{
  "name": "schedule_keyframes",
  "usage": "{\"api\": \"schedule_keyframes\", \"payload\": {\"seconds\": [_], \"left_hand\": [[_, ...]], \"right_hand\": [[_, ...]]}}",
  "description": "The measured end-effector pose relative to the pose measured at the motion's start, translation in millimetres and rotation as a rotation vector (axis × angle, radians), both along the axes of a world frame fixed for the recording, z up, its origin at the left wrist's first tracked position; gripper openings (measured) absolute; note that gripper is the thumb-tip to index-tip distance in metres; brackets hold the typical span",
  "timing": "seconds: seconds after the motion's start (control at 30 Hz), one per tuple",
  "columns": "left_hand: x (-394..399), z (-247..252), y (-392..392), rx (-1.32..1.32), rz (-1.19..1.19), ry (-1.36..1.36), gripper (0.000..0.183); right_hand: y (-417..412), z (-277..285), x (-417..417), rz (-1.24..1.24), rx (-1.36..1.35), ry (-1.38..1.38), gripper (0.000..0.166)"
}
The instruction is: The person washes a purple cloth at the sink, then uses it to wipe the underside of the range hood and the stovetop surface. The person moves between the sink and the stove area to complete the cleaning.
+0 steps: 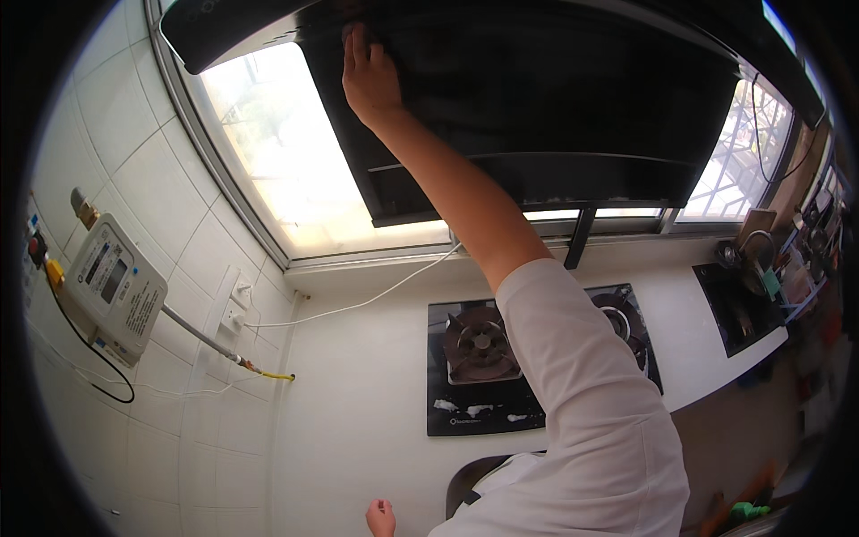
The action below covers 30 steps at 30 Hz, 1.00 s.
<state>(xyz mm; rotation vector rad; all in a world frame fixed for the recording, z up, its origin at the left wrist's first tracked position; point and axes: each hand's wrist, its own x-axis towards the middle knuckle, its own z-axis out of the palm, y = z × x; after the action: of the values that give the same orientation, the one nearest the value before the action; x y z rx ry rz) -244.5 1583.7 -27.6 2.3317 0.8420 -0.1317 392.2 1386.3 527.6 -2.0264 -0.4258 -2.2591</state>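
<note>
My right hand [371,77] is raised high, its fingers pressed against the upper left of a glossy black range hood [557,114]. Something dark shows at the fingertips; whether it is a held item or part of the hood is too dim to tell. Low at the bottom edge, my left hand [380,517] is curled with the fingers drawn in, and I see nothing in it. Beneath my right arm sits a black glass gas hob [443,376], partly hidden by the sleeve. White foam patches [479,410] lie on its front, below the left burner [482,342].
A gas meter [114,288] hangs on the tiled left wall, near wall sockets [236,302]. From there a white cord [362,307] runs toward the hood. A window [288,154] stands behind. At right, a black panel [735,309] and cluttered utensils [812,228] occupy the white counter [356,376].
</note>
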Motion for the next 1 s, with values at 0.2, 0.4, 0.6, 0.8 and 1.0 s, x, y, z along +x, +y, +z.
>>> {"api": "schedule_keyframes", "payload": {"seconds": [0.2, 0.4, 0.6, 0.8, 1.0], "left_hand": [[-31.7, -7.8, 9.4, -0.048, 0.083, 0.034, 0.031], [-23.5, -21.6, 12.8, -0.055, 0.077, 0.000, 0.036], [34.5, -9.2, -0.1, 0.035, -0.070, -0.095, 0.023], [106.4, 5.4, -45.5, 0.040, -0.207, -0.187, 0.018], [164.3, 27.8, -123.2, 0.036, -0.399, -0.164, 0.030]], "right_hand": [[68.1, -7.4, 47.4, 0.161, -0.119, 0.083, 0.045], [-3.2, -5.8, 6.8, 0.029, -0.210, -0.133, 0.044], [-161.1, -9.0, 0.9, -0.148, -0.184, -0.190, 0.043], [-352.1, -13.0, -47.9, -0.247, -0.005, -0.154, 0.040], [-536.6, -14.2, -72.5, -0.314, 0.095, 0.077, 0.052]]}}
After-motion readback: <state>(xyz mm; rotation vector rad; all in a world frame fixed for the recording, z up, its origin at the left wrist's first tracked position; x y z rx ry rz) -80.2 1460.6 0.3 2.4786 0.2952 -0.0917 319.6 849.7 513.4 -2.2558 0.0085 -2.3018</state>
